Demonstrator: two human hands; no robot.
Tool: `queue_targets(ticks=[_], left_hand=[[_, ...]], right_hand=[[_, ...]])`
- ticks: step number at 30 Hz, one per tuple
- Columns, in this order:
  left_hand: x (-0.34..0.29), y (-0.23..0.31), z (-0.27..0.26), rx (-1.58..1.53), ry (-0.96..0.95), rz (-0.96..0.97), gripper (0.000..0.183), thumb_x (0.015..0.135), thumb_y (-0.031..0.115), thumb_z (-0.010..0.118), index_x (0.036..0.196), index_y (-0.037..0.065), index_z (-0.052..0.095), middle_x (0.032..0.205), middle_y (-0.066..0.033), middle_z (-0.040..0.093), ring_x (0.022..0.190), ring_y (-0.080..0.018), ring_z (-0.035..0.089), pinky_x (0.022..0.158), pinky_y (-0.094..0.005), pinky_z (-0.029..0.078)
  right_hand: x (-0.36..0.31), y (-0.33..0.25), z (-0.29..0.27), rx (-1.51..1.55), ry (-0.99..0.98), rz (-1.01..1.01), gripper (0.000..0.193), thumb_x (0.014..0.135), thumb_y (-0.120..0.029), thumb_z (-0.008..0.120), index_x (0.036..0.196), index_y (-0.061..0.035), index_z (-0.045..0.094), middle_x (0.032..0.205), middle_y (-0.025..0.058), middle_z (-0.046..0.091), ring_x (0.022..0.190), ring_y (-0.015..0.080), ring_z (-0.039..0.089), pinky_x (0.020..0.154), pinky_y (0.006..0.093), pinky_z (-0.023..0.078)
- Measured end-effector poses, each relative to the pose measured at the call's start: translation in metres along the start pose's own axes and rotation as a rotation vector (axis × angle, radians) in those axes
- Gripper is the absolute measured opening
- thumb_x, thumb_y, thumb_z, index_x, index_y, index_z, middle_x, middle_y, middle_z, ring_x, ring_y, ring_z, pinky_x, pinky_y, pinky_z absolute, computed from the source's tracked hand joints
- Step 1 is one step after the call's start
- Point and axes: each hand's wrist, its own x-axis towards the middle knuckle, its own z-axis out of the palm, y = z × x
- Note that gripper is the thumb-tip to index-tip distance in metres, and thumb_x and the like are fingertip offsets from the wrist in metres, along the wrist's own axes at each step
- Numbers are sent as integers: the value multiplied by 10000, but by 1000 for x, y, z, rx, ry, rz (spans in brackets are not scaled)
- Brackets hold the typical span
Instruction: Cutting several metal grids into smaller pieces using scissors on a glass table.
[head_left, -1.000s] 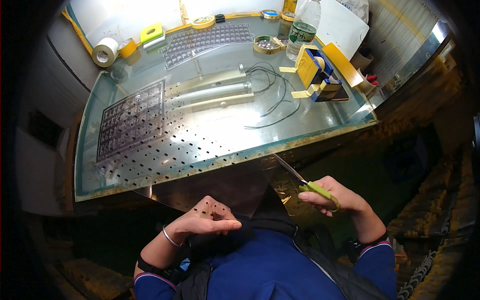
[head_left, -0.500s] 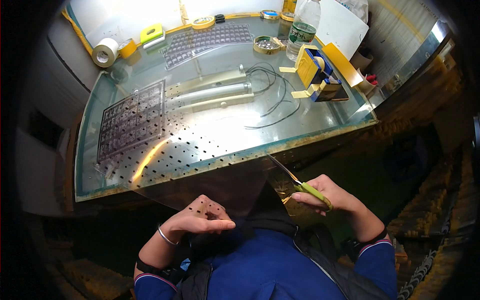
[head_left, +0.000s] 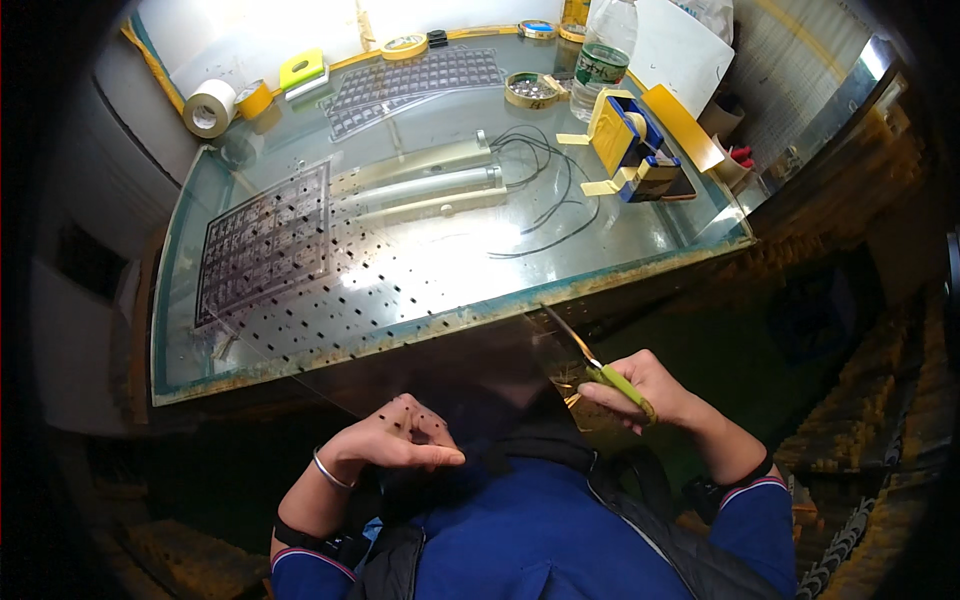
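My left hand is closed on the near edge of a clear film sheet printed with small black marks. The sheet slants up from my lap over the table's front edge, and the marks show across my knuckles. My right hand grips scissors by their green handles. Their blades point away and to the left, with the tips near the table edge, close to the sheet's right side. Whether the blades touch the film I cannot tell.
The glass-topped table holds a dark gridded sheet, light tubes with black wires, and a tape dispenser. Behind stand a water bottle, a round tin, more gridded sheets and tape rolls.
The film has shifted and tilted; the bright reflection along it is gone. My left hand has moved slightly left. The scissors have turned a little, with their tips slightly to the right.
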Motion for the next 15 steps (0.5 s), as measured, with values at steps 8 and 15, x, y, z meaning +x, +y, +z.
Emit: queue_targets(ticks=[8, 15], left_hand=[[16, 12, 8, -328, 284, 50, 221, 761, 193, 663, 714, -22, 648, 523, -39, 544, 422, -69, 482, 389, -180, 362], [31, 14, 15, -619, 301, 134, 223, 821, 194, 596, 809, -24, 639, 553, -33, 548, 432, -65, 478, 405, -182, 374]], right_hand=[[6, 13, -3, 110, -12, -169, 269, 846, -288, 568, 729, -49, 528, 593, -21, 467, 517, 48, 444, 475, 195, 360], [14, 3, 13, 46, -386, -17, 388, 864, -445, 476, 772, -67, 481, 662, -23, 442, 580, 57, 425, 533, 206, 374]])
